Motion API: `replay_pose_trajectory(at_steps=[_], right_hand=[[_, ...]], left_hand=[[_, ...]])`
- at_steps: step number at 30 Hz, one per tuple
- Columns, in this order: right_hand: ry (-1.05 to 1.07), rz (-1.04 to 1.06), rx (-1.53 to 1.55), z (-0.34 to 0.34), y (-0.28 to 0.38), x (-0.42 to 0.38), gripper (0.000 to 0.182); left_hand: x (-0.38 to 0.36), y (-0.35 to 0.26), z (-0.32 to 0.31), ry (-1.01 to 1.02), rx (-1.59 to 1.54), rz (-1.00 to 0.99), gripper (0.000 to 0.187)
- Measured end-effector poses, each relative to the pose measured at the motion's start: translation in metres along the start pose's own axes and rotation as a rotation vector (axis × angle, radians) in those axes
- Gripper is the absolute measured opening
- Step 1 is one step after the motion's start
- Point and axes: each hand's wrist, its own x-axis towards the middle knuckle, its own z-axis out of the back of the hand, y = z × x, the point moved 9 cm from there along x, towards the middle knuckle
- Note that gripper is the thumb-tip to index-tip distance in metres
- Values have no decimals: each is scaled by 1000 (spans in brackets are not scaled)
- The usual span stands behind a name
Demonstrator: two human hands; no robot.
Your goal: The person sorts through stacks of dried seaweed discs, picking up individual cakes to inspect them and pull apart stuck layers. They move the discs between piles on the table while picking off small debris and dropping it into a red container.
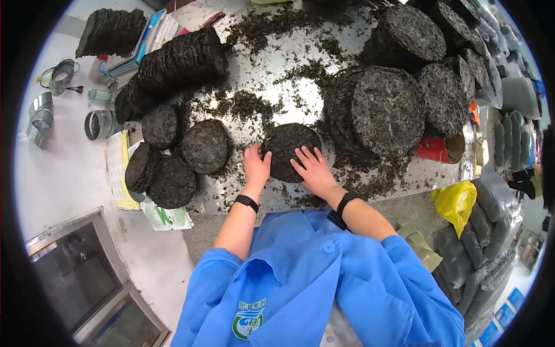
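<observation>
A dark round cake of dried seaweed lies flat on the metal table in front of me. My left hand is at its left edge, the thumb touching the rim and the fingers apart from it. On the cake's right part rests my right hand, palm down with fingers spread. Just left of my left hand is another round cake, with several smaller ones grouped beyond it. A large seaweed disc leans in a stack to the right.
A long row of stacked seaweed cakes stands at the back left. Loose flakes litter the metal table. A red container sits near the right edge, above a yellow bag. Grey packed bags are piled at right.
</observation>
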Motion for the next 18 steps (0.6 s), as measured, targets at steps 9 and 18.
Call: replay_pose_trajectory(at_steps=[9,18], right_hand=[[-14,154,234,31,4,-14,77],[-95,223,254,58,28,-26,70]], left_hand=[[-23,-34,31,-141,-19,-38,46],[-45,-58,41,386,-895,486,94]])
